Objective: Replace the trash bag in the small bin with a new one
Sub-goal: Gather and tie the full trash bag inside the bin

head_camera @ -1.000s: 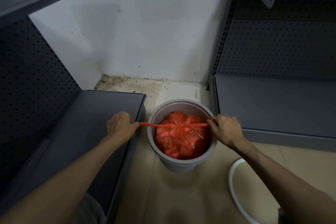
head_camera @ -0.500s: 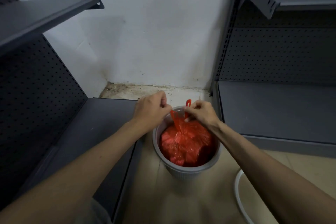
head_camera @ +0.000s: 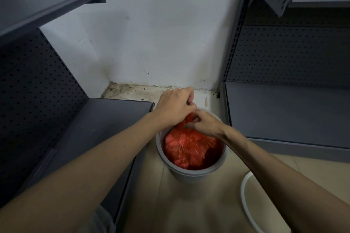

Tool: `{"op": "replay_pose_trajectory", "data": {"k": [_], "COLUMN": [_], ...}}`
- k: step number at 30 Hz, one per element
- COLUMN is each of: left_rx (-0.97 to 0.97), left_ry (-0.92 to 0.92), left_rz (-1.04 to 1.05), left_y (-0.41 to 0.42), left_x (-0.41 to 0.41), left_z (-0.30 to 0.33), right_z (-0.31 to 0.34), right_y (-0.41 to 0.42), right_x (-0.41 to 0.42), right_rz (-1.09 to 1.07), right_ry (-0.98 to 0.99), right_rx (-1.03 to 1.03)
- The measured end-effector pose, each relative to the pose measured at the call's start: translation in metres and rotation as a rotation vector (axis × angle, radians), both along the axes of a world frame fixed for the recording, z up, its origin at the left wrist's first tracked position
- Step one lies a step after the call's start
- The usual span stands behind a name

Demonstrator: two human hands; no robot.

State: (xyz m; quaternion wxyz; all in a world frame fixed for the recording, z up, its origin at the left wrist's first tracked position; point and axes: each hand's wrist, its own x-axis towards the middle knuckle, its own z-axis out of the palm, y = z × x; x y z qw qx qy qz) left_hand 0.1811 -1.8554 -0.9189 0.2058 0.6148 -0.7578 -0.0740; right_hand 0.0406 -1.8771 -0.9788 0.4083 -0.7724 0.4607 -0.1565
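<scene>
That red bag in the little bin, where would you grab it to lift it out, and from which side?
Probably at the gathered neck on top, coming straight down from above. The red bag bulges to fill the grey bin, so the rim blocks its sides, while the plastic is bunched into a narrow twist at the far edge. Both hands, left hand and right hand, already pinch it there.

Red translucent trash bag in grey ribbed bin; dark grey perforated shelving left and right; white wall; beige floor
</scene>
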Motion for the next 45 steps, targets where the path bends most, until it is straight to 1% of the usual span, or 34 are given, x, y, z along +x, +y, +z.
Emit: {"op": "replay_pose_trajectory", "data": {"k": [3,6,9,12,14,16,20,22,24,29,31,34,38,42,45], "left_rx": [0.018,0.072,0.233,0.421,0.476,0.478,0.385,0.382,0.415,0.475,0.492,0.479,0.467,0.491,0.414], "left_ry": [0.036,0.175,0.301,0.398,0.401,0.387,0.389,0.391,0.376,0.325,0.329,0.320,0.336,0.334,0.266], "left_rz": [0.007,0.048,0.093,0.063,0.026,0.014,0.045,0.042,0.035,0.041,0.049,0.053,0.061,0.077,0.120], "left_y": [-0.002,-0.001,0.003,0.008,0.011,0.014,0.013,0.009,0.006,0.004,0.005,0.005,0.007,0.007,0.007], "left_x": [-0.004,0.001,0.011,0.018,0.018,0.016,0.010,0.012,0.014,0.016,0.016,0.015,0.014,0.013,0.007], "left_z": [-0.004,-0.017,-0.036,-0.062,-0.079,-0.091,-0.100,-0.102,-0.104,-0.101,-0.097,-0.093,-0.090,-0.092,-0.097], "right_z": [-0.006,-0.009,-0.011,-0.012,-0.011,-0.011,-0.013,-0.015,-0.020,-0.031,-0.030,-0.033,-0.035,-0.040,-0.043], "right_y": [-0.001,-0.002,-0.001,-0.001,0.001,0.003,0.008,0.009,0.011,0.012,0.014,0.018,0.024,0.026,0.026], "right_x": [-0.005,-0.011,-0.017,-0.021,-0.022,-0.023,-0.028,-0.030,-0.033,-0.029,-0.024,-0.020,-0.016,-0.015,-0.015], "right_rz": [0.007,-0.023,-0.051,-0.054,-0.072,-0.073,-0.062,-0.054,-0.026,0.004,0.002,-0.018,-0.031,-0.086,-0.135], "right_ry": [-0.080,-0.144,-0.154,-0.143,-0.156,-0.178,-0.282,-0.251,-0.178,0.223,0.286,0.326,0.339,0.299,0.238], "right_rx": [-0.003,0.057,0.113,0.127,0.137,0.147,0.243,0.243,0.155,-0.156,-0.276,-0.408,-0.499,-0.530,-0.493]}}
